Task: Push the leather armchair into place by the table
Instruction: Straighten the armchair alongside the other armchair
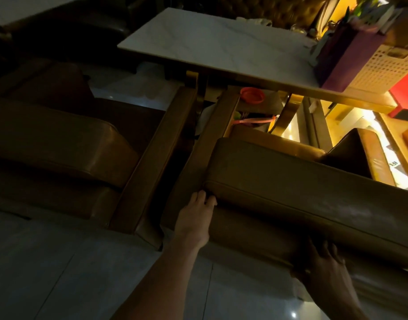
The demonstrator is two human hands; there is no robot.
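left hand flat on armchair back | right hand grips its edge | risk: armrest hits near desk leg

Smooth brown leather with a dull sheen on the armchair and its neighbour. Glossy white marble-look top on the table, over shiny brass-toned metal legs. Polished pale tile on the floor.

Brown leather armchair, white marble-veined table, purple box, white perforated basket, orange-red lid
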